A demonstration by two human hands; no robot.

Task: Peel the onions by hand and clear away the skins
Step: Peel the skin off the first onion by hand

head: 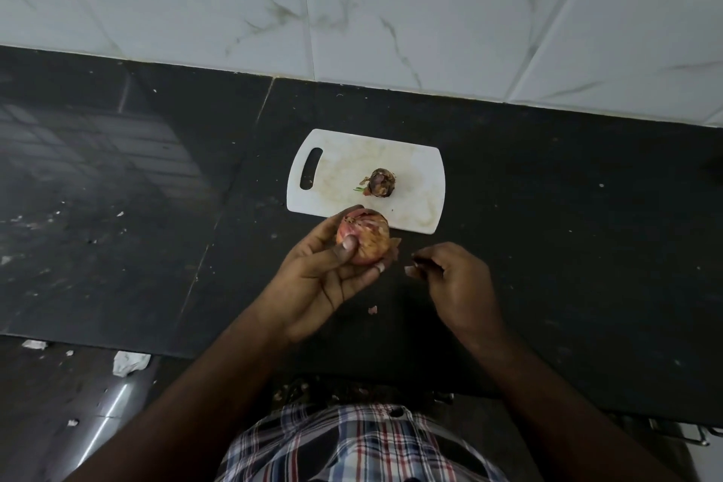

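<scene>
My left hand point(324, 278) grips a pink-orange onion point(365, 233) with its papery skin partly torn, held above the black counter just in front of the cutting board. My right hand point(454, 282) hovers a little to the onion's right, its fingers curled and pinching a small pale scrap of skin point(410, 270). A second onion point(380, 182), darker with loose skin and a green sprout, lies on the white cutting board point(340, 164). A tiny pink skin flake point(372, 310) lies on the counter below my hands.
The black stone counter point(156, 188) runs left and right, backed by a white marble-tiled wall point(391, 12). Crumpled white scraps point(129, 362) lie past the counter's front edge at lower left. Skin debris sits along the counter edge near my checked shirt point(352, 442).
</scene>
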